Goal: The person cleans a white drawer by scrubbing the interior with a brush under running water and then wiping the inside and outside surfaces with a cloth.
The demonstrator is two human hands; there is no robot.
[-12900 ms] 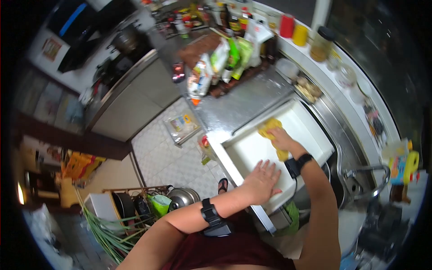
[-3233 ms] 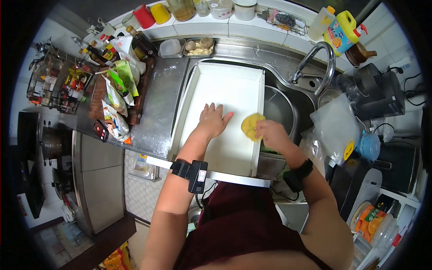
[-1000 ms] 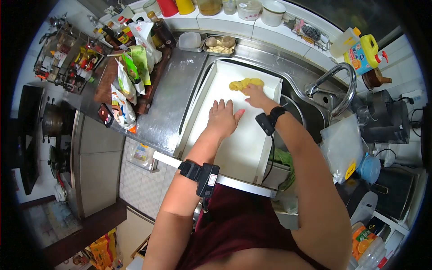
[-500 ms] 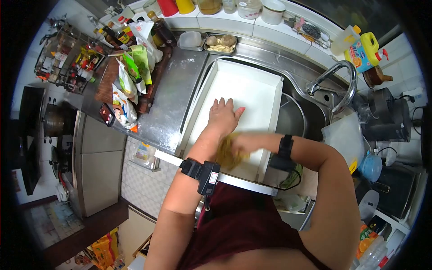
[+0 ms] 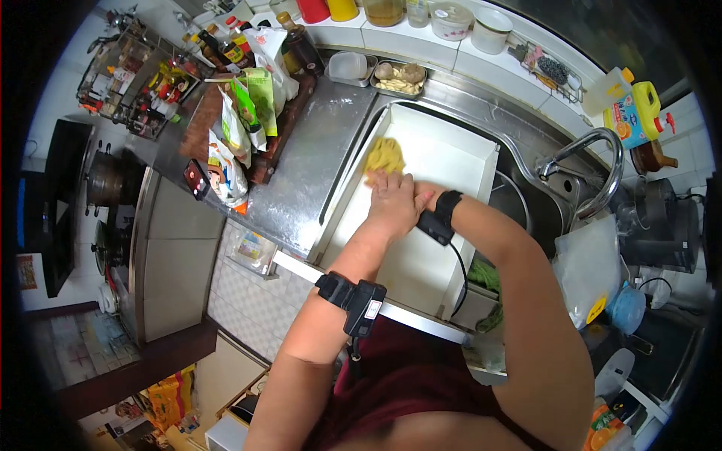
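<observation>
A shallow white drawer-like tray (image 5: 451, 143) with raised sides lies across the sink. In its far left part is a crumpled yellow cloth (image 5: 386, 155). My right hand (image 5: 426, 188) reaches across to the cloth and presses it against the tray floor, its fingers mostly hidden behind the other hand. My left hand (image 5: 392, 204) is open, fingers stretched forward, overlapping the right hand just below the cloth. Black devices are strapped to both my forearms, with a cable running from the right one.
Right of the tray are the sink basin (image 5: 517, 180) and curved faucet (image 5: 583, 169). Food packets (image 5: 244, 128) stand on a wooden board on the left counter. Behind the sink sits a metal dish of pale food (image 5: 399, 80). Green vegetables (image 5: 485, 276) show beneath the tray's right edge.
My right hand has moved the yellow cloth from the tray's near part to its far left. It now passes behind my left hand. The whole view has shifted slightly right.
</observation>
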